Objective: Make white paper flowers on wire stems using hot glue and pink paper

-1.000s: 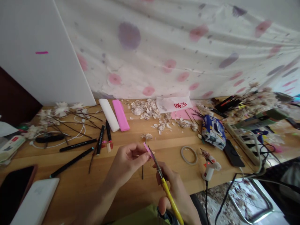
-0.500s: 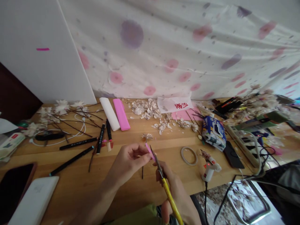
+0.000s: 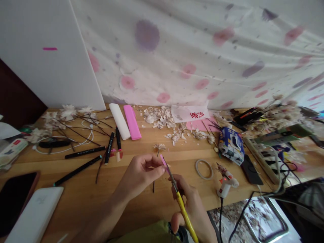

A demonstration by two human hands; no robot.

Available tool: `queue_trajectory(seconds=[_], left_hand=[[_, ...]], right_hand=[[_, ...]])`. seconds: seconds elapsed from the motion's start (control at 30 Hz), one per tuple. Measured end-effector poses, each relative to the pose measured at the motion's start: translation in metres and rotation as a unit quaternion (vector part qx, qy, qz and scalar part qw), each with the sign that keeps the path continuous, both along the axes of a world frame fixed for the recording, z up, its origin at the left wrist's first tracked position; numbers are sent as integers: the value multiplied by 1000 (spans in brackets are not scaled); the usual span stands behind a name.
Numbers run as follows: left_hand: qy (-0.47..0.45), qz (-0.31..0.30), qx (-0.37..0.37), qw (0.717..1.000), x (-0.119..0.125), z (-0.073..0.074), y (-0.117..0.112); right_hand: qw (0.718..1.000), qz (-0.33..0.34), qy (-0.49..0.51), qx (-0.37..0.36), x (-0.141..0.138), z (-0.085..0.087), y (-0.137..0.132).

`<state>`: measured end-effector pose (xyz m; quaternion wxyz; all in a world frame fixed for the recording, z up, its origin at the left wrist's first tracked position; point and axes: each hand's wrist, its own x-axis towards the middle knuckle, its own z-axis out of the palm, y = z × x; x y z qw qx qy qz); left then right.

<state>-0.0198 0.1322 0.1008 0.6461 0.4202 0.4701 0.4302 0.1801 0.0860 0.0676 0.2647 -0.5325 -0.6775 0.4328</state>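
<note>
Left hand (image 3: 138, 177): fingers pinched narrowly on a pink paper strip (image 3: 163, 163);
Right hand (image 3: 188, 202): fingers curled around yellow-handled scissors (image 3: 183, 206);
Strip: held above the wooden table (image 3: 141, 148), touching the scissor blades (image 3: 170, 176);

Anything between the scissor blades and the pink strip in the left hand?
Nothing visible. The yellow-handled scissors, held in the right hand, have their blades at the pink strip, which is pinched in the left hand. Nothing else lies between blades and strip.
</note>
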Motion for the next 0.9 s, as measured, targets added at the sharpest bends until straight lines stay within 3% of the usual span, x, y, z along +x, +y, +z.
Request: queue_trajectory(seconds=[0.2,0.33,0.4,0.53,0.63,0.77,0.9], left_hand=[[16,-8,13,1000,-1,1,-1],[-10,-11,15,1000,-2,-2,0],[-30,-12,2,999,-3,-4,2],[-21,2,-11,1000,-8,-12,7],[1,16,-5,1000,-10,-21,10],[24,27,2,999,-7,-31,12],[28,27,10,999,2,-36,11]], right_hand=[[1000,-17,1,-15,3,-8,0],[996,-53,73,-21,7,-22,-5],[991,-108,74,-5,13,-32,-4],[969,-244,-30,40,35,-57,6],[955,-287,-63,42,52,-75,11],[959,-281,-36,27,58,-89,6],[977,-209,34,16,45,-83,-4]])
